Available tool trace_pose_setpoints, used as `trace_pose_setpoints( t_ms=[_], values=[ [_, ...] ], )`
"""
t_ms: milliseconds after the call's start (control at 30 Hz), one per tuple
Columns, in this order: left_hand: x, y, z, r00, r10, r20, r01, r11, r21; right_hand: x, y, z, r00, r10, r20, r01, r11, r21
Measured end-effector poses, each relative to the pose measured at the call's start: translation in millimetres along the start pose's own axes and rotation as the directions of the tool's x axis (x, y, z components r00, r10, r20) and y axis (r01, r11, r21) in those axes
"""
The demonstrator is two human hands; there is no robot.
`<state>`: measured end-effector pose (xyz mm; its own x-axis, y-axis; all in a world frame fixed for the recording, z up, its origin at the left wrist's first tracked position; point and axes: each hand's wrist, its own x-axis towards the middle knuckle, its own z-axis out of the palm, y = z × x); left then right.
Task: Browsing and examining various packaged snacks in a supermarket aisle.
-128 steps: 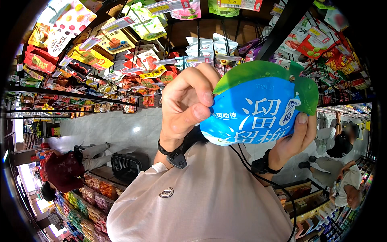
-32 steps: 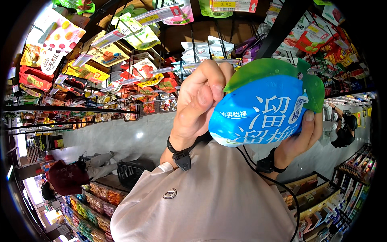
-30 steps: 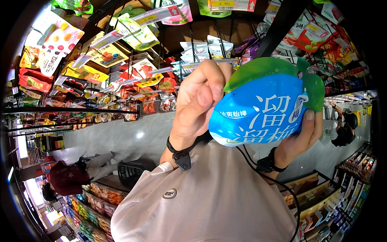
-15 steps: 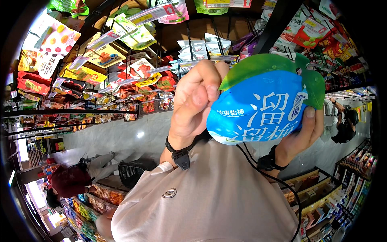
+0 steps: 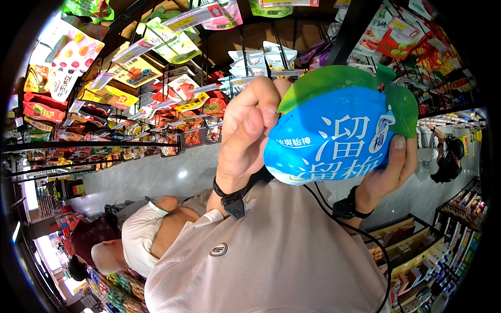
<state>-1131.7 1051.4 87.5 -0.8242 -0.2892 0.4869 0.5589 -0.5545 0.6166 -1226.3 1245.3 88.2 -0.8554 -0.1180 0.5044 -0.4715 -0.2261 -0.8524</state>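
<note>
A blue snack bag (image 5: 318,112) with a green leaf-shaped top and large white lettering is held up before my chest, its printed front in view. My left hand (image 5: 246,130) is closed with curled fingers at the bag's upper left edge, thumb and forefinger gripping there. On the lower right side, my right hand (image 5: 401,164) grips the bag, its thumb lying on the front and its other fingers mostly hidden behind. Each wrist wears a black strap with a small device.
Hanging snack packets (image 5: 182,94) fill the rack ahead, with price tags (image 5: 190,20) on hooks. A person in a pale shirt (image 5: 143,229) is close by at lower left, another in dark red (image 5: 91,237) beyond. At right stand a person in black (image 5: 449,161) and stocked shelves (image 5: 402,240).
The bag and both hands have shifted slightly left. A person in a pale shirt has come into view at lower left, covering the black basket seen there before.
</note>
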Motion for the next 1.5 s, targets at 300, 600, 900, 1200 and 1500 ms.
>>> trace_pose_setpoints(
  t_ms=[300, 600, 900, 1200, 1500],
  values=[
    [2, 0, 1, 1.000, 0.018, 0.006, -0.018, 0.999, 0.028, 5, 0, 1, 0.998, -0.059, 0.008, 0.060, 0.997, -0.057],
    [-10, 4, -4, 0.999, -0.009, 0.033, 0.010, 1.000, -0.005, -8, -3, -8, 0.934, -0.356, -0.007, 0.338, 0.892, -0.300],
    [-4, -4, -2, 0.984, 0.174, -0.037, -0.167, 0.977, 0.136, -2, -5, -9, 0.781, -0.604, 0.155, 0.623, 0.744, -0.242],
    [-8, -6, -8, 0.962, 0.259, -0.086, -0.225, 0.931, 0.289, 9, -1, -7, 0.652, -0.698, 0.295, 0.742, 0.667, -0.061],
    [-8, -4, -6, 0.967, 0.243, -0.073, -0.211, 0.931, 0.299, 5, -4, -3, 0.751, -0.625, 0.214, 0.652, 0.754, -0.084]
  ],
)
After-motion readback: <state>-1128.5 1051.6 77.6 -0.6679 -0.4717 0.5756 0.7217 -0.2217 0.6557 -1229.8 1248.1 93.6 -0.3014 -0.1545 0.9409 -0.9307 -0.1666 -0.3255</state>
